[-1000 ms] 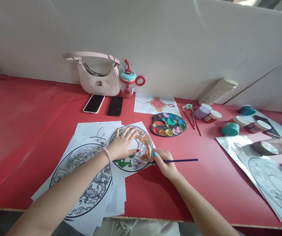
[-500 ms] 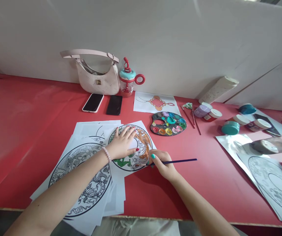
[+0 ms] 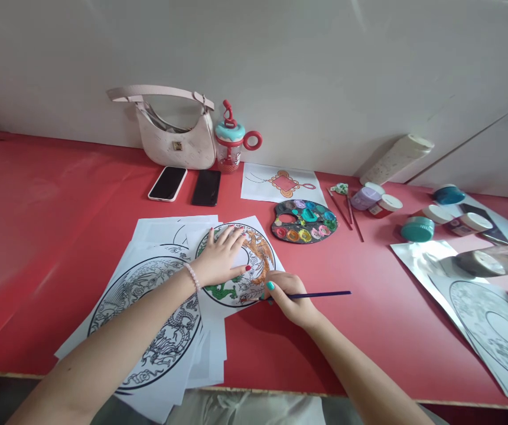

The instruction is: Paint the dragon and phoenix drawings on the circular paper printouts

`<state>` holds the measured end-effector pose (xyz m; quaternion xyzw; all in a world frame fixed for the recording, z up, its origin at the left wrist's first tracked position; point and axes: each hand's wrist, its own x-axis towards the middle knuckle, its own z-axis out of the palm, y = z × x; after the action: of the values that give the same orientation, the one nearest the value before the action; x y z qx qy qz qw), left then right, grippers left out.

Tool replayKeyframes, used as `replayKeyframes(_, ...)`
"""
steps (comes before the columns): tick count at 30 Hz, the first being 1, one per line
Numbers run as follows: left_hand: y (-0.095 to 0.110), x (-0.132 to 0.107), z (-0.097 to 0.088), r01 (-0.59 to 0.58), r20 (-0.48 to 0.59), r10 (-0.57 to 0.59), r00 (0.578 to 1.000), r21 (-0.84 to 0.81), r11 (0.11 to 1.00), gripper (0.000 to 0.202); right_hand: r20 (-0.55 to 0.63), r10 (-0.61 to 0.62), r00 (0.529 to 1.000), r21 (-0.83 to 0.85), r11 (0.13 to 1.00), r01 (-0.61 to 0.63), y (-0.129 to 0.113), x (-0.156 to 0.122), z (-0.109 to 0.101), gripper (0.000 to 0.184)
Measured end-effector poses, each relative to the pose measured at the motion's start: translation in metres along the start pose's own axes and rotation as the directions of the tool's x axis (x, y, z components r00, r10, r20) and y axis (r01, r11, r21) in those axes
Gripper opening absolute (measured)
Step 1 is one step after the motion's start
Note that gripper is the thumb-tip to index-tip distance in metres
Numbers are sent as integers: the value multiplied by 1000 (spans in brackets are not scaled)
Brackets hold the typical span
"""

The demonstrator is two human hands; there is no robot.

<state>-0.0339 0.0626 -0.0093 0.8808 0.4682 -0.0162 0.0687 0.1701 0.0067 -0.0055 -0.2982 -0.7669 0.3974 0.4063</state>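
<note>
My left hand [image 3: 221, 258] lies flat with its fingers spread on a round colouring sheet [image 3: 254, 260] of a dragon and a phoenix, partly painted green and orange. My right hand [image 3: 292, 298] pinches a thin blue paintbrush [image 3: 320, 294], whose tip touches the sheet's lower right rim. The brush handle points to the right. More black-and-white printed sheets [image 3: 147, 319] are stacked under my left forearm. A dark paint palette [image 3: 304, 222] with several coloured wells sits beyond my right hand.
On the red table [image 3: 369, 319], a pale handbag [image 3: 174, 139], a small cup [image 3: 231, 144] and two phones [image 3: 187, 185] line the wall. Paint jars [image 3: 416, 229], spare brushes [image 3: 347, 209] and another printed sheet [image 3: 493, 324] lie to the right. A painted knot drawing [image 3: 283, 184] lies behind the palette.
My right hand has slid a little to the left and down with the brush along the sheet's lower rim. My left hand has stayed flat on the sheet.
</note>
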Motion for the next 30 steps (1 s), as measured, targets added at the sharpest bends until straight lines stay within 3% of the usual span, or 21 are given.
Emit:
replayKeyframes(6, -2, 0, 3, -2, -15, 2, 1000, 7, 1000, 74, -43, 25, 999, -38, 999, -26, -1, 1, -2, 47)
replayKeyframes(13, 0, 1, 2, -3, -14, 3, 1000, -2, 1000, 72, 0, 6, 1000, -7, 1000, -6, 0, 0, 1, 42)
replayKeyframes(19, -1, 1, 5, -5, -37, 5, 999, 1, 1000, 73, -76, 38, 996, -28, 999, -40, 3, -1, 0, 44)
replayKeyframes(26, -2, 1, 7, -10, -52, 10, 999, 6, 1000, 72, -17, 2, 1000, -15, 1000, -2, -1, 0, 1, 42)
replayKeyframes(30, -3, 1, 8, -11, -52, 12, 999, 9, 1000, 72, -52, -2, 999, -46, 999, 0, 0, 0, 1, 43)
